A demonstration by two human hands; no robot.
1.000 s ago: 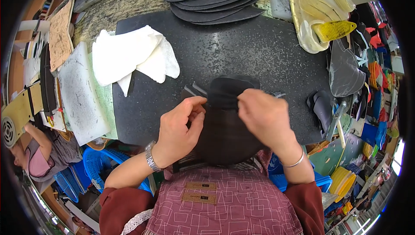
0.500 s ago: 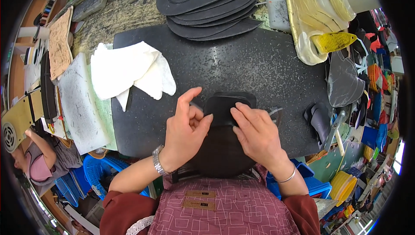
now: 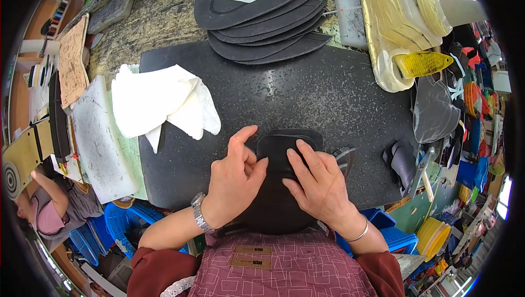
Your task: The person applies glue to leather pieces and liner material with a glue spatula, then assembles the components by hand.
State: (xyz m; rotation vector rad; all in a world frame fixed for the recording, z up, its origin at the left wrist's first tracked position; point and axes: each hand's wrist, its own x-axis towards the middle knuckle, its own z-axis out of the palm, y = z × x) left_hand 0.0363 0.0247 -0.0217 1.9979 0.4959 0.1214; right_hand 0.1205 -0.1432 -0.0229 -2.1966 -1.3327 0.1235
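Observation:
A black leather piece (image 3: 276,187), rounded at its far end, lies in front of my body on the dark board. Another black layer (image 3: 298,133) shows just beyond its far edge. My left hand (image 3: 235,182), with a metal watch at the wrist, has its thumb and curled fingers closed at the piece's left edge, while the index finger points up and away. My right hand (image 3: 320,182), with a bangle, lays its spread fingertips flat on the piece's right side. Both palms hide part of its sides.
Stacked black shoe-upper pieces (image 3: 268,18) stand beyond the black board (image 3: 235,95). White cloth pieces (image 3: 164,100) lie left. A glue-crusted container (image 3: 394,13) with a yellow-handled tool (image 3: 424,65) stands far right. A hammer (image 3: 421,168) and dark scraps (image 3: 402,163) sit near the right edge.
My right hand has slid left on the leather piece, its fingers spreading flatter. The left hand keeps its place at the edge. The whole view has shifted slightly, with the bench lower in it.

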